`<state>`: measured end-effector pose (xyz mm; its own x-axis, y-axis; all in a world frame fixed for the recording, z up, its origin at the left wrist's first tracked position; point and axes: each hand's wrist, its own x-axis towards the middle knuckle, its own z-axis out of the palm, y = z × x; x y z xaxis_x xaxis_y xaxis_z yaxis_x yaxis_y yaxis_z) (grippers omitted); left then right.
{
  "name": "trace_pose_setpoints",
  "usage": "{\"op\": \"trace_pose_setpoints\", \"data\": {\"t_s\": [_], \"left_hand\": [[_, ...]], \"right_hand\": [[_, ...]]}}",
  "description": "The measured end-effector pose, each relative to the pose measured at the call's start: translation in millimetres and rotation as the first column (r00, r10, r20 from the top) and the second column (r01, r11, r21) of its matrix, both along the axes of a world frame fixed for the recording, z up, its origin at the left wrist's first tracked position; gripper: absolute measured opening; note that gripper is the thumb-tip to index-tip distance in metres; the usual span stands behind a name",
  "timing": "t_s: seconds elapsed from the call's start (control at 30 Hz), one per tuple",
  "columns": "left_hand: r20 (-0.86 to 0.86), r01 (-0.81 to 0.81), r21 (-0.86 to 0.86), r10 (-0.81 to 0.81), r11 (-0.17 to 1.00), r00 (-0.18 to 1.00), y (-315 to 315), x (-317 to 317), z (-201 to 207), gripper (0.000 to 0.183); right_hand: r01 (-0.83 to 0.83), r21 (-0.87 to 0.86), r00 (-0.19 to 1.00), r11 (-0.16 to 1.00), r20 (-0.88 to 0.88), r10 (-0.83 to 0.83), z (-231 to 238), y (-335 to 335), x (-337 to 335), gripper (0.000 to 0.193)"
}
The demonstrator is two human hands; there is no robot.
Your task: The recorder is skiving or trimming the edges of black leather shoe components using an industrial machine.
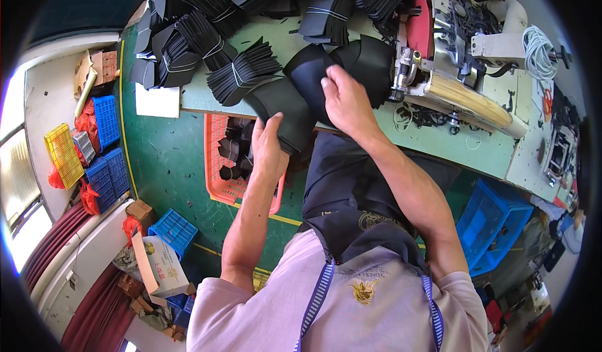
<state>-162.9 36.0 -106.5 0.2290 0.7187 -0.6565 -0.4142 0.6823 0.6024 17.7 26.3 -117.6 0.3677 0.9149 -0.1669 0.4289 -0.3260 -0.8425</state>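
At the near edge of the green worktable, my left hand point(268, 146) is closed on a curved stack of black sheet pieces point(285, 109), thumb on top and fingers underneath. My right hand point(347, 100) pinches another black sheet piece point(306, 75) by its right side, and this piece partly overlaps the left stack. More loose black pieces point(371, 63) lie just beyond my right hand, beside the machine. A bundle of black pieces tied with a band point(241, 71) rests on the table to the left of the held ones.
Several tied black bundles point(326, 15) cover the far side of the table point(251, 36). A machine with a wooden-topped arm point(473, 104) stands at right among black scraps. Below the edge sits an orange basket point(216, 132) holding black parts. A blue crate point(492, 226) is on the right.
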Motion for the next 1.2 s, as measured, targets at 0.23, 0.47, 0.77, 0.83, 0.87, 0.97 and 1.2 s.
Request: {"op": "trace_pose_setpoints", "data": {"t_s": [0.23,0.47,0.77,0.83,0.87,0.97,1.2], "left_hand": [[0.022,-0.089,0.049,0.088,0.995,0.996,0.8,2.6,0.0,0.036],[0.102,-0.07,-0.007,0.07,0.998,0.992,-3.8,18.5,5.7,0.033],[0.0,-0.113,0.059,0.114,0.992,0.994,-4.7,21.3,5.5,0.032],[-0.017,-0.114,0.105,0.117,0.988,0.993,-8.3,28.6,6.1,0.029],[-0.051,-0.07,0.135,0.078,0.988,0.996,-9.9,31.2,7.3,0.03],[-0.117,0.006,0.14,0.01,0.99,0.993,-12.3,35.5,16.6,0.03],[0.08,0.065,0.039,-0.068,0.997,0.994,0.1,27.5,21.9,0.032]], "right_hand": [[-0.086,0.178,0.901,0.98,0.433,0.001,12.9,-1.6,4.0,0.034],[-0.003,0.199,1.0,0.98,0.004,0.002,0.3,-29.3,-12.1,0.024],[0.122,0.37,0.825,0.921,0.477,-0.301,18.7,-16.5,35.9,0.034],[0.024,0.265,0.914,0.964,0.385,-0.129,24.8,-25.0,24.6,0.036],[-0.091,0.166,0.961,0.982,0.272,0.043,27.2,-28.1,18.8,0.038],[-0.037,-0.054,0.946,0.998,-0.324,0.017,17.0,-29.4,-2.0,0.061],[-0.041,-0.15,0.697,0.988,-0.713,-0.079,23.7,-18.5,-0.9,0.065]]}}
